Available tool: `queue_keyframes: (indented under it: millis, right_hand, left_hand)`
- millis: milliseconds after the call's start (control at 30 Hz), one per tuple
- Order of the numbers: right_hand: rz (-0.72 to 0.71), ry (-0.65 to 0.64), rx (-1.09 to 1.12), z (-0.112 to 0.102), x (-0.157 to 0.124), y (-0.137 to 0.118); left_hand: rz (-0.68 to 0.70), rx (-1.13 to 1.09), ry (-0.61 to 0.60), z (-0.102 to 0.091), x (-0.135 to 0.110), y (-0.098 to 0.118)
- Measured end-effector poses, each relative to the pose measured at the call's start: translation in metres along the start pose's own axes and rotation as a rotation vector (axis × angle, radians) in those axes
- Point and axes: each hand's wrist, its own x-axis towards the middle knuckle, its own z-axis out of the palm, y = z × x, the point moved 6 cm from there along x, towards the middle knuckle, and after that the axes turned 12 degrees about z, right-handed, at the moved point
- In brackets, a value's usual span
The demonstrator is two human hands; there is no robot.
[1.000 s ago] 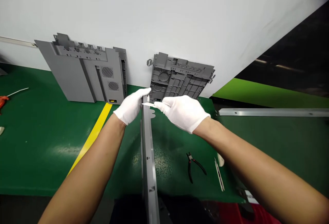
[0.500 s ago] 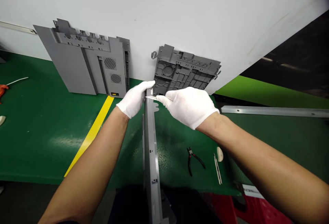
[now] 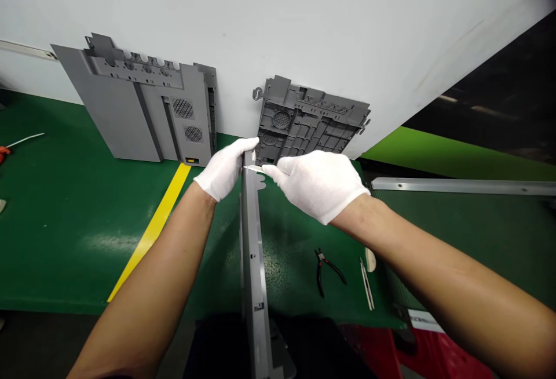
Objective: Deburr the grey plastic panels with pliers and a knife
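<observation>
While our left hand (image 3: pixel 225 169), in a white glove, is clasped on the far end of a grey panel (image 3: pixel 254 234), our right hand (image 3: pixel 319 185), gloved likewise, grips a thin blade (image 3: pixel 254 168) whose base the fingers hide. We have the grey panel on edge between our forearms, running back toward our body over the green table (image 3: pixel 78 211); the blade's tip is at its far end, near our left thumb, though we cannot tell how firmly it touches. Ahead of us a smooth-faced panel (image 3: pixel 117 118) and a ribbed panel (image 3: pixel 313 127) lean against the white wall (image 3: pixel 260 14). Toward our right lie pliers (image 3: pixel 321 257), handles spread, and tweezers (image 3: pixel 365 274) beside a pale rounded piece (image 3: pixel 370 260)
</observation>
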Motion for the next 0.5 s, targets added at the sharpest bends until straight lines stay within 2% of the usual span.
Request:
queue_keyframes:
  millis: [367,500]
  right_hand:
    - [-0.020,-0.033,0.026,-0.0007,-0.0079,0.0014]
    - [-0.074,-0.051,0.016,0.0007,-0.0094,-0.0013]
  left_hand:
    - [-0.008,0.020,0.032,-0.0010,-0.0011,-0.0009]
    - [-0.005,0.018,0.043,-0.0007,-0.0016,0.0006]
